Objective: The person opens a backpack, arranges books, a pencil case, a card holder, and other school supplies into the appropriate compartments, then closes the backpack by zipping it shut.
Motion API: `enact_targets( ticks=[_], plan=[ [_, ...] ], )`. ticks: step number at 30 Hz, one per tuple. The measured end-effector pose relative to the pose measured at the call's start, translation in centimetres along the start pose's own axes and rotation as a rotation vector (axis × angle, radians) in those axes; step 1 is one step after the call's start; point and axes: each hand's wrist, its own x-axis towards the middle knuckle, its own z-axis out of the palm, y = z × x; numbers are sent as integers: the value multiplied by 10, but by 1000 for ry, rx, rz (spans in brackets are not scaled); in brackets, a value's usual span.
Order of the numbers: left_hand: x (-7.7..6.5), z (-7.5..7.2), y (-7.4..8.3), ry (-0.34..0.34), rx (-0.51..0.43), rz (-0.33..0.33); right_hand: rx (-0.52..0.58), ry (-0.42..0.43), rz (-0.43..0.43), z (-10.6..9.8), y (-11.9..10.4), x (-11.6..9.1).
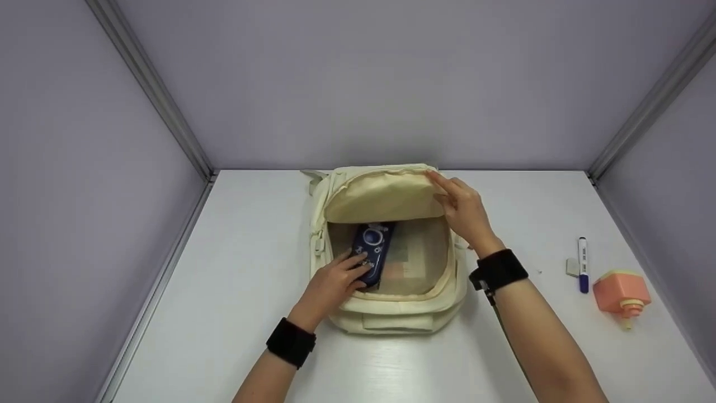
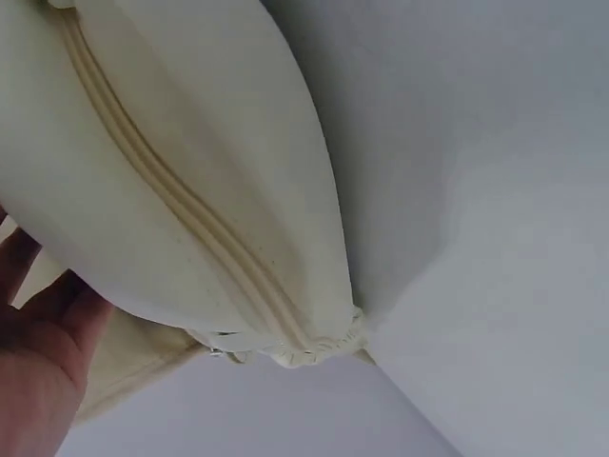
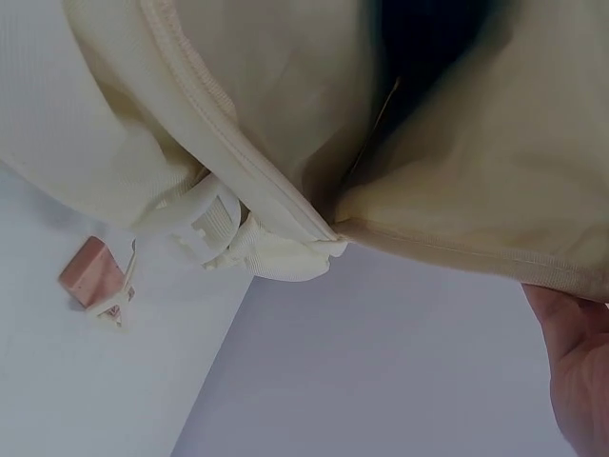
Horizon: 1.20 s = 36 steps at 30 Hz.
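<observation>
A cream backpack lies on the white table with its main compartment unzipped. Inside it a dark blue pencil case with an astronaut picture lies slanted. My left hand reaches over the bag's near left rim, its fingers spread on the lower part of the case. With my right hand I hold up the bag's flap by its upper right edge. In the right wrist view, fingers sit at the flap's hem, and the case shows dark inside the bag.
To the right lie a white marker with a blue cap, a small pale block touching or close beside it, and an orange-pink bottle with a yellowish nozzle. A small reddish block lies beyond the bag's buckle. Grey panels enclose the table.
</observation>
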Motion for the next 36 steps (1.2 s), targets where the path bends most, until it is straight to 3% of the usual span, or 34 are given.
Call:
enact_targets(
  ticks=[4,11,17,22,25,32,36],
  plan=[
    [10,4,-2,7,0,13,29,-19,3,-2,2,1],
    [27,8,-4,-35,-39,-97,78,-92,-11,-6,2,0],
    [38,12,-5,2,59,-125,100,-139,22,-6,2,-1],
    [37,10,-3,47,157,-104,106,-147,18,-5,3,-4],
    [35,3,-4,136,186,-73,109,-145,7,-6,3,-4],
    [36,-24,-22,500,197,-36,114,-134,4,-6,3,-4],
    [38,-33,-36,570,213,-26,106,-136,10,-5,3,-4]
  ],
)
